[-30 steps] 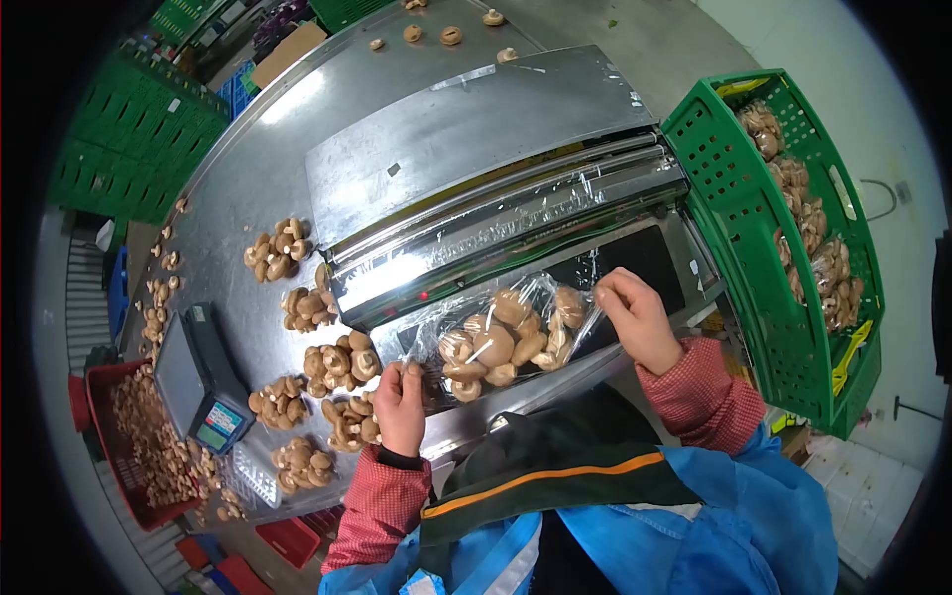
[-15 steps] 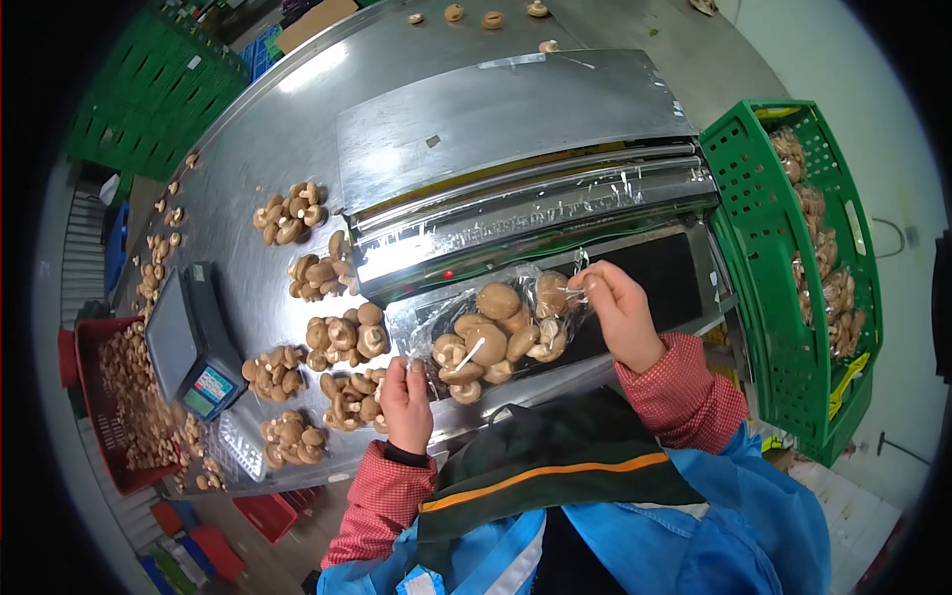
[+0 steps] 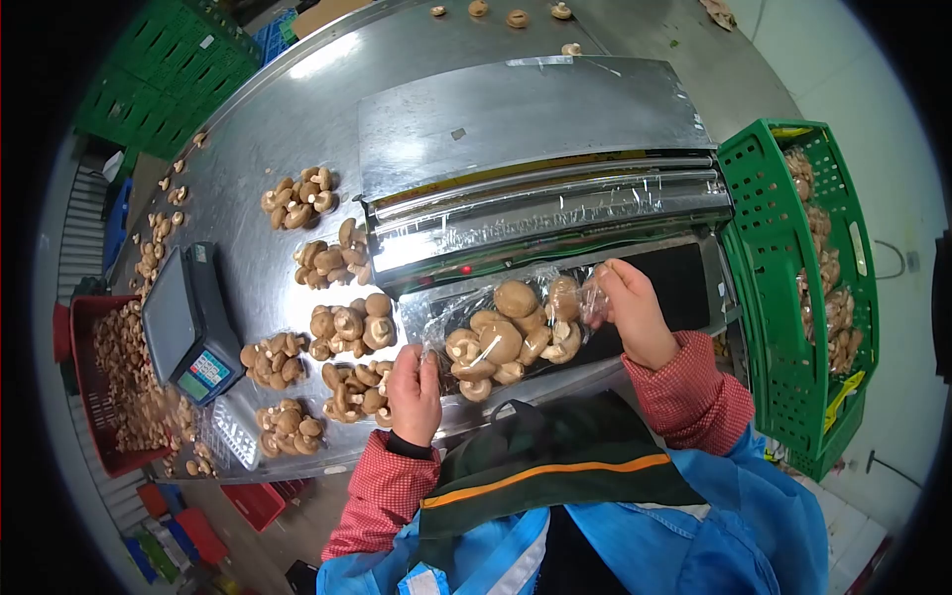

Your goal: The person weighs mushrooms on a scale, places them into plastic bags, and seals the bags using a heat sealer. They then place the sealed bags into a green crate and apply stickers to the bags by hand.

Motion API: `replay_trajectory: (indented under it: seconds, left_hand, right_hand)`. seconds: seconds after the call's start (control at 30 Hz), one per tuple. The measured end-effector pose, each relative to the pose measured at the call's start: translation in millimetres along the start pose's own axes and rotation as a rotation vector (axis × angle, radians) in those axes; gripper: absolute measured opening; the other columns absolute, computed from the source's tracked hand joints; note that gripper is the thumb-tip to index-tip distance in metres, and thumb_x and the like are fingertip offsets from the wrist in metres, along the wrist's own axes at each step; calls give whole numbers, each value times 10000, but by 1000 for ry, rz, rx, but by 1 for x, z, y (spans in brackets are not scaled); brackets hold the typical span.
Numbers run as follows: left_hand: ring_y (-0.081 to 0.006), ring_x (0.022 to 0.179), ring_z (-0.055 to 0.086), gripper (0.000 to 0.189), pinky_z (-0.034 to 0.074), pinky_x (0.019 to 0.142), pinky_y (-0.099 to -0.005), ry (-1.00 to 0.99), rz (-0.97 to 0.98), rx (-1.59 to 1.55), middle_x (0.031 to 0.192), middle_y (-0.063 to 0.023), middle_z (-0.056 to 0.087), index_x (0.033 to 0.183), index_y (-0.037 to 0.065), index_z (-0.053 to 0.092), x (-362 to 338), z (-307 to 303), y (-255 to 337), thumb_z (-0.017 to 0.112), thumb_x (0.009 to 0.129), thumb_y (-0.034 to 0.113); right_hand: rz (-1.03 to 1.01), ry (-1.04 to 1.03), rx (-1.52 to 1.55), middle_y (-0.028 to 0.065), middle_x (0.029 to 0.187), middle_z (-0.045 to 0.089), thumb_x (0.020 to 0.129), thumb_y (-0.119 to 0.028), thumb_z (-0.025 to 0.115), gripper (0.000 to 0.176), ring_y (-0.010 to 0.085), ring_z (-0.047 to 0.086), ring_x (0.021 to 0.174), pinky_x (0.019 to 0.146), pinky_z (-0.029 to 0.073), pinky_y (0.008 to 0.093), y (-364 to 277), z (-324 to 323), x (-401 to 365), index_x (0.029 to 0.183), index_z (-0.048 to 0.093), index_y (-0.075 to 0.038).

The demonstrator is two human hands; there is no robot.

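Observation:
Brown mushrooms lie bunched together in clear plastic film, over the black plate of a metal wrapping machine. My left hand is closed, pinching the left end of the film. At the other end my right hand grips the gathered film between thumb and fingers. Just left of my left hand sits a pile of mushrooms on the steel table. A small red light glows on the machine's near edge.
Several mushroom piles stand on the steel table. Left are a digital scale and a red crate of loose mushrooms. A green crate with wrapped packs stands right. Stacked green crates are at the back left.
My hands still hold the film at both ends. The wrapped bunch has shifted slightly right in view, and the whole scene has shifted a little with my head.

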State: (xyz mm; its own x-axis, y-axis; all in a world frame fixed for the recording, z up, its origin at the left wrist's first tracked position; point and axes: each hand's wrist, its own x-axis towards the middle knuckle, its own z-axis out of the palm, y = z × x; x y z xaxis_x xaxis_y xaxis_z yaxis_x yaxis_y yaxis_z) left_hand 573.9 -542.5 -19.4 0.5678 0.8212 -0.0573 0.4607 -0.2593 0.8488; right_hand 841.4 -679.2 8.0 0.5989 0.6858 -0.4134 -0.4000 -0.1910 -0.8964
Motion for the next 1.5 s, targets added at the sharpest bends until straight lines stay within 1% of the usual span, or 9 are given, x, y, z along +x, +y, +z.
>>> replay_trajectory:
  seconds: [0.27,0.37,0.47,0.77,0.9,1.07,1.17,1.33,1.5]
  left_hand:
    - [-153,622,449,59,386,569,-287,-5,-50,-65,699,-72,480,918,5,548,-3,2,-2,521,928,56]
    - [-42,637,370,82,324,541,-219,15,-3,-104,696,35,429,903,26,517,-4,4,-3,510,966,79]
    - [-151,613,458,67,396,564,-289,12,-72,-118,703,-80,501,947,1,553,-7,4,-8,516,930,55]
    - [-220,594,504,55,416,558,-330,-32,-11,3,706,-127,512,940,11,539,-6,-1,-4,541,894,42]
    - [-277,596,516,37,416,555,-351,-20,67,79,708,-149,515,913,8,531,-4,-5,-10,539,883,29]
    - [-296,606,524,42,417,557,-360,-37,90,99,699,-157,515,899,8,528,-1,-9,4,549,884,41]
    - [-277,606,533,43,420,558,-347,-53,131,105,697,-155,523,897,9,529,1,-11,2,544,895,49]
    - [-163,603,483,75,402,558,-304,-31,6,-38,679,-78,492,905,17,521,2,-8,8,511,945,79]
    - [-57,644,387,135,347,558,-242,143,-198,-314,690,19,423,893,29,511,-9,2,-24,486,989,121]
  right_hand:
    - [-45,43,-228,30,689,579,963,-179,559,209,63,541,566,497,434,220,12,-1,-13,826,549,-21]
    - [8,4,-295,32,721,587,946,-184,589,207,69,550,592,532,458,221,6,-2,-24,833,553,-14]
    - [139,-148,-286,20,758,584,940,-163,586,187,71,547,651,596,455,219,-2,-20,-30,859,546,1]
    - [-485,-152,-551,59,741,558,939,-77,523,101,98,484,645,593,419,274,-13,7,-24,1006,566,-15]
    - [-278,-261,-129,60,864,548,950,-77,490,114,101,487,783,740,423,253,-7,-3,-12,1007,550,2]
    - [-365,-287,-433,84,880,558,950,-90,488,112,147,514,801,753,435,280,-28,7,-11,977,530,10]
    - [-295,-296,-563,87,814,553,946,-100,503,120,148,510,749,693,440,305,-11,1,-2,961,520,17]
    - [-349,-45,-891,210,692,576,933,-173,525,135,418,579,687,582,430,492,1,19,-3,917,487,-45]
    - [-449,3,-1101,190,737,583,916,-160,545,131,386,588,728,627,463,456,6,16,-10,921,497,-38]
